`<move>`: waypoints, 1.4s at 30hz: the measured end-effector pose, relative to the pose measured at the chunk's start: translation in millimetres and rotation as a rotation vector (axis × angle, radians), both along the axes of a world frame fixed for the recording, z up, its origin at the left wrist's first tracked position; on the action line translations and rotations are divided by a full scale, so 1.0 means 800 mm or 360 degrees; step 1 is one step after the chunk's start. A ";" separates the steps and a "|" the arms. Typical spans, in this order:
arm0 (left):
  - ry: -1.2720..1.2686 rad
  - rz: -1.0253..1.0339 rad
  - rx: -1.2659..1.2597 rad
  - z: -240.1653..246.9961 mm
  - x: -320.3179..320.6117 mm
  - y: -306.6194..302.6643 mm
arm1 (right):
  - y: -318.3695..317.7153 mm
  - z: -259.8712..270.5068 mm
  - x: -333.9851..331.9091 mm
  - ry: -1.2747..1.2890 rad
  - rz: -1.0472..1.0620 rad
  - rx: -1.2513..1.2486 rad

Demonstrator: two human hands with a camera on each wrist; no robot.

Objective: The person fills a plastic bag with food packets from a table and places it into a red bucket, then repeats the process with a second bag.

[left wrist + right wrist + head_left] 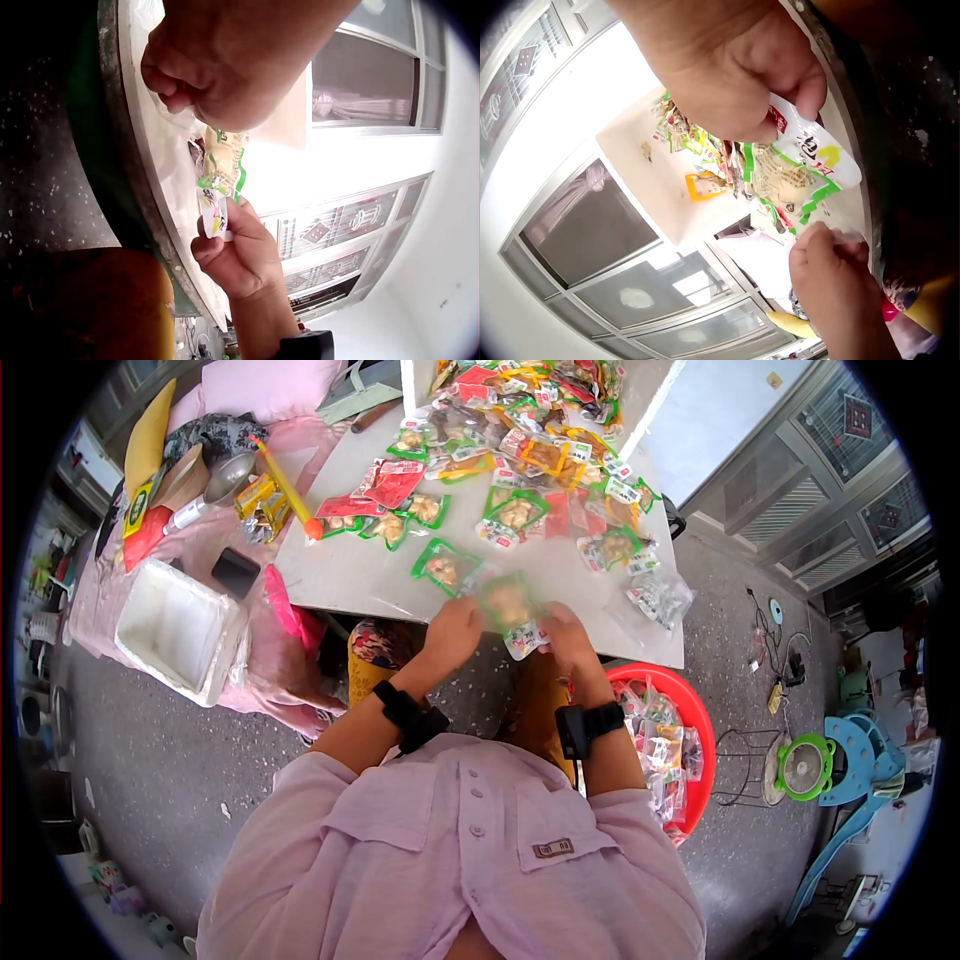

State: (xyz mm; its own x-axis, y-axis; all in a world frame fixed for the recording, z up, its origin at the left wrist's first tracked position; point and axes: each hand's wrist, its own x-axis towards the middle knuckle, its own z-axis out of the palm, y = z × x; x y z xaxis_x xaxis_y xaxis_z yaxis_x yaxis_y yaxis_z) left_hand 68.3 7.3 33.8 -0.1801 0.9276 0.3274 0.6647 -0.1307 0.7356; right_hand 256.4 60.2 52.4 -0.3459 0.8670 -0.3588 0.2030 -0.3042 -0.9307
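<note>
A green-edged snack packet [508,605] hangs over the near edge of the white table [340,575], between both hands. My right hand [568,638] pinches its white printed end, which shows plainly in the right wrist view [810,150] and the left wrist view [214,214]. My left hand [452,632] has its fingers curled and pinches a clear plastic bag [849,238] at the packet's other end. How far the packet sits inside that bag cannot be told. In the left wrist view the left hand [225,67] is just above the packet [223,169].
Several more snack packets [520,450] cover the far half of the table. A clear bag of packets [658,595] lies at its right corner. A red basin [693,710] with bagged packets stands on the floor to the right, a white foam box [175,625] to the left.
</note>
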 end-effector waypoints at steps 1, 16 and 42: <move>-0.0006 0.0023 0.0011 0.001 -0.001 0.000 | 0.006 -0.001 0.001 -0.0006 0.0006 -0.0016; 0.0327 -0.0095 0.0034 0.035 0.009 -0.009 | 0.026 0.016 -0.059 0.0015 0.0441 -0.0107; 0.0404 -0.0069 0.0020 -0.002 -0.007 -0.013 | 0.029 -0.020 -0.079 0.0080 0.0097 0.0107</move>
State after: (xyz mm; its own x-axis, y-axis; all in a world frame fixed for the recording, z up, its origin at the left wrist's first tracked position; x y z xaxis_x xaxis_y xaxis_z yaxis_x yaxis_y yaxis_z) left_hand 62.5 -2.9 31.8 -0.0506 0.9283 0.3685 0.8216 -0.1711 0.5438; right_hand 193.5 83.0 36.1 -0.4150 0.8652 -0.2815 0.1721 -0.2291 -0.9581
